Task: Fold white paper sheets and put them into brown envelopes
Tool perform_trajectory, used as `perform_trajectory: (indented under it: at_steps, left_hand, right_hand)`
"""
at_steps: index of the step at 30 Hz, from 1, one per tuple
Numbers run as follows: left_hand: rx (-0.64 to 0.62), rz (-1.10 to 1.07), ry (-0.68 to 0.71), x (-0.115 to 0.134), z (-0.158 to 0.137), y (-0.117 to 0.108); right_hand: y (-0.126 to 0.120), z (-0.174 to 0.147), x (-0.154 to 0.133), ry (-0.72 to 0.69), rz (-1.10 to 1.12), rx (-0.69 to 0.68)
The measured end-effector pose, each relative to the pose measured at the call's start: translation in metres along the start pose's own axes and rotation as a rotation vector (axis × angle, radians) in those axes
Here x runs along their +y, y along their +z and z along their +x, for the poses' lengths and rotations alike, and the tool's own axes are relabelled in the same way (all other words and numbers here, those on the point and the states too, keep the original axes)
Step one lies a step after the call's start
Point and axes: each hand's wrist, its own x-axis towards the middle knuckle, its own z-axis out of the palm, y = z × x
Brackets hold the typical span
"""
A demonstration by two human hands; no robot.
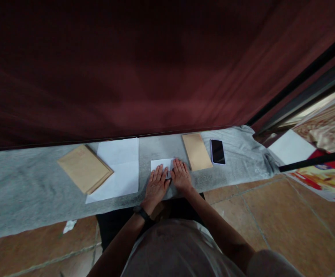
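Observation:
A small white sheet of paper (pixel 159 162), seemingly folded, lies on the grey cloth in front of me. Flat on its left side rests my left hand (pixel 156 184), fingers stretched out, with a dark band on the wrist. My right hand (pixel 181 175) presses on its right side, fingers extended and lying flat. Both hands cover the lower part of the paper. Just right of my right hand is a brown envelope (pixel 197 151). To the left, a stack of brown envelopes (pixel 83 167) overlaps larger white sheets (pixel 124 169).
A phone (pixel 218 152) with a dark screen lies right of the single envelope. The grey cloth (pixel 26 184) covers a narrow surface against a dark red curtain (pixel 144 77). Black bars and a red printed box (pixel 329 177) stand at the right. A white scrap (pixel 69 226) is on the tiled floor.

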Motion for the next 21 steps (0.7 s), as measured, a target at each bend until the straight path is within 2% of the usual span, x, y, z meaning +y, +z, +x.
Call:
perform_trajectory:
  at_steps: [3, 5, 9, 13, 17, 21]
  left_hand:
    - [-0.044, 0.069, 0.027, -0.002, 0.000, -0.001]
    - [-0.052, 0.076, 0.033, -0.002, 0.000, -0.002]
    - [-0.018, 0.028, 0.013, -0.002, -0.004, -0.003]
    - [0.039, 0.019, -0.037, -0.009, -0.013, -0.001]
    - [0.070, 0.111, -0.068, -0.010, -0.019, 0.000]
    - [-0.018, 0.189, 0.051, 0.010, -0.007, 0.007]
  right_hand:
    - [-0.001, -0.020, -0.012, -0.101, 0.033, -0.028]
    - [-0.002, -0.035, -0.014, -0.102, 0.029, -0.027]
    - [-0.008, -0.055, 0.000, -0.106, -0.010, -0.026]
    - [-0.014, -0.060, 0.014, -0.124, -0.042, -0.022]
    - [-0.012, -0.060, 0.016, -0.139, -0.074, 0.013]
    - [-0.008, -0.062, 0.017, -0.165, -0.100, 0.045]
